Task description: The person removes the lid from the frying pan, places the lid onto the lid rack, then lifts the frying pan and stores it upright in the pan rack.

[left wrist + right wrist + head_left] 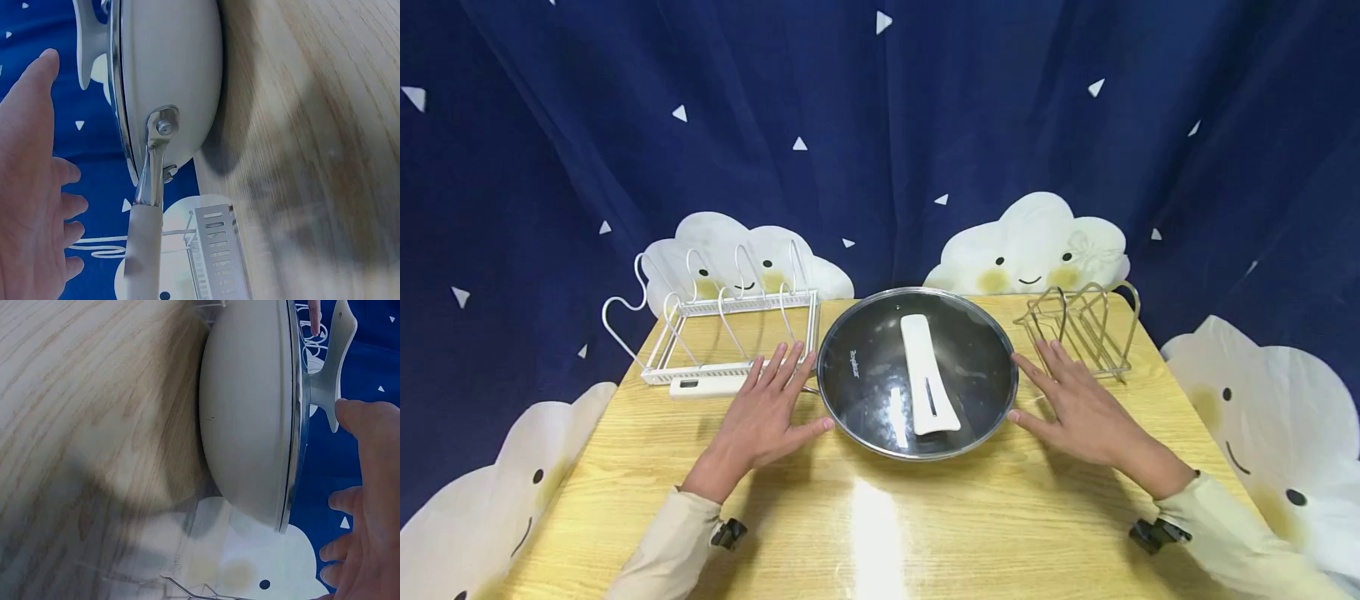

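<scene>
A wok [178, 62] with a pale outer wall stands upright on the table, covered by a dark glass lid [857, 408] with a metal rim. On the lid is a long white lid handle [922, 367]. The wok's white side handle [707, 387] points left. My left hand [763, 421] hovers over that side handle with fingers straight and spread, apart from it in the left wrist view. To the right of the lid, my right hand [1082, 408] is spread beside the rim, fingers straight. Neither hand holds anything; whether the right fingertips touch the rim I cannot tell.
A white wire rack [658, 377] with several curved dividers stands at the back left, behind the side handle. At the back right is a smaller bronze-coloured wire rack [1131, 329], close to my right fingers. A blue curtain [880, 150] hangs behind the wooden table [955, 533].
</scene>
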Demonstrator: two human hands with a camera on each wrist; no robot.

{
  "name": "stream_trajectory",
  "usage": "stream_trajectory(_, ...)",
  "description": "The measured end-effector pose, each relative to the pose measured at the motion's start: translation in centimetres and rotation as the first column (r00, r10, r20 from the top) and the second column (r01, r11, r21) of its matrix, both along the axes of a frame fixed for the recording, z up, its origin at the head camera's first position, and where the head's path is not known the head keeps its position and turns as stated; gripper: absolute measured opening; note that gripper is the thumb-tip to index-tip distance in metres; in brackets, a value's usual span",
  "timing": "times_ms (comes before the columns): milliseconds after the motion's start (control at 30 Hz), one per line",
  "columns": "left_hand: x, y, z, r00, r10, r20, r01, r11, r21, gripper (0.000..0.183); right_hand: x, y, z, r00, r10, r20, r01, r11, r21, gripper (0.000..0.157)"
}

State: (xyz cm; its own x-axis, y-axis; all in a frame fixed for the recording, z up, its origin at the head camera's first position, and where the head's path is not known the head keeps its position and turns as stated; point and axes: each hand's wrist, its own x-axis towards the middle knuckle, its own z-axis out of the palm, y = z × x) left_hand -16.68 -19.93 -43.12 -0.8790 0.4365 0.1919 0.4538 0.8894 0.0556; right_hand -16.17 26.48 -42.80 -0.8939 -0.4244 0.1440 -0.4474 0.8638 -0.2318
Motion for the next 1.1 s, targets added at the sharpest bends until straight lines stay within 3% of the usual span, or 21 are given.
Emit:
stream_trajectory(167, -0.1, -0.4, 0.5, 0.999, -0.044, -0.024, 0.044, 0.999, -0.005, 0.102, -0.1, -0.1, 0.9, 1.0, 0.013, -0.006, -0.013, 1.0, 0.018, 0.085)
stream_trajectory(400, -0.4, -1.4, 1.6, 0.998, -0.067, 0.018, 0.068, 0.996, -0.052, 0.103, -0.3, -0.3, 2.8, 0.999, 0.046, -0.012, -0.046, 0.999, 0.002, 0.085)
stream_trajectory(867, -1.6, -4.9, 3.2, 0.994, -0.086, 0.069, 0.09, 0.994, -0.056, 0.096, -0.8, -2.5, 5.2, 0.981, 0.09, 0.169, -0.067, 0.988, -0.137, 0.077)
stream_trajectory(1100, -2.6, -6.5, 3.2, 0.991, -0.105, 0.08, 0.106, 0.994, -0.009, 0.088, -0.6, -4.6, 5.4, 0.975, 0.109, 0.191, -0.066, 0.973, -0.22, 0.071)
